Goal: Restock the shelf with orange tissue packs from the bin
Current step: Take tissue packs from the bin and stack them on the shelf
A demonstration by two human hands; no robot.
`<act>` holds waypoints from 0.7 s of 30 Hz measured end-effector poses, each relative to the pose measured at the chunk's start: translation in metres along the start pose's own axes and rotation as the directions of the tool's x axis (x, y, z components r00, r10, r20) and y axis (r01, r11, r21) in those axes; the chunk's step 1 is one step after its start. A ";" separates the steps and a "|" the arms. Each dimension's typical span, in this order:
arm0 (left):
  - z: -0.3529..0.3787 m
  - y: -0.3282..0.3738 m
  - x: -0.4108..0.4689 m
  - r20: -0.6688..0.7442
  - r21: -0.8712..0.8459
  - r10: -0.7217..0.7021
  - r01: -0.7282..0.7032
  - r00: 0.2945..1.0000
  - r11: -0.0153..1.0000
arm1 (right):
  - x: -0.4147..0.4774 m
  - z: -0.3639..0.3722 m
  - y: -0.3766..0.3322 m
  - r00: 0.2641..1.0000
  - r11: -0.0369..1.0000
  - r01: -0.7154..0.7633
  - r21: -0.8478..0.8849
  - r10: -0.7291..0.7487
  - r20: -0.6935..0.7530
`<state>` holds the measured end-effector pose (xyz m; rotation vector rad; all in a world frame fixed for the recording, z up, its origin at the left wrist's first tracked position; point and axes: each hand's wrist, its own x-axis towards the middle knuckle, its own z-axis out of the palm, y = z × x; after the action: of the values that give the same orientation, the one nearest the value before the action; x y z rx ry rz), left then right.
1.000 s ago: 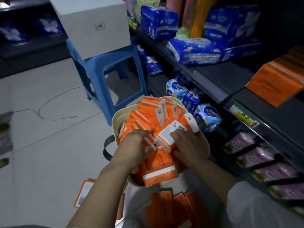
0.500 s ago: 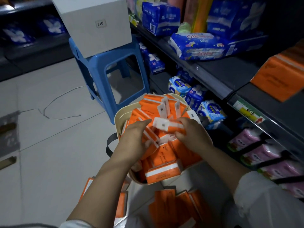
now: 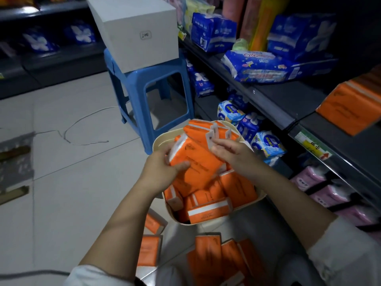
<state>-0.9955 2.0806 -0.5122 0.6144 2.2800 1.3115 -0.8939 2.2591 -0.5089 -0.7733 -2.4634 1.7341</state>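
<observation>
Tilted orange tissue pack (image 3: 195, 162) is held just above heaped bin (image 3: 158, 141), near end clasped by left hand (image 3: 160, 172), thumb laid across face. Right hand (image 3: 233, 153) is set against far edge; grasp or mere touch cannot be told. Best done: both ends steadied, pack carried right to shelf (image 3: 338, 129), placed beside orange stack (image 3: 350, 104).

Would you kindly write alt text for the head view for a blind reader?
A left hand grips an orange plastic tissue pack over a cream round bin of similar packs, the right hand resting on it, beside a dark shelf.
</observation>
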 end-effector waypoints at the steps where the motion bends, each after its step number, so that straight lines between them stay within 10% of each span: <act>1: -0.005 -0.004 0.001 -0.138 0.042 -0.018 0.024 0.990 0.999 | 0.003 0.005 0.004 0.999 1.000 -0.013 -0.014 0.012 -0.040; 6: -0.028 -0.018 0.006 -0.453 -0.138 -0.238 0.196 0.859 0.971 | 0.015 0.040 0.037 0.984 0.949 -0.178 -0.260 0.176 -0.033; 21: -0.018 -0.013 0.005 -0.385 -0.231 -0.224 0.142 0.895 0.963 | 0.017 0.088 0.067 0.977 0.968 -0.133 -0.212 0.091 -0.195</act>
<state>-1.0117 2.0649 -0.5164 0.0494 2.4076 1.6665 -0.9098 2.2064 -0.6063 -1.0600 -2.5590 1.3546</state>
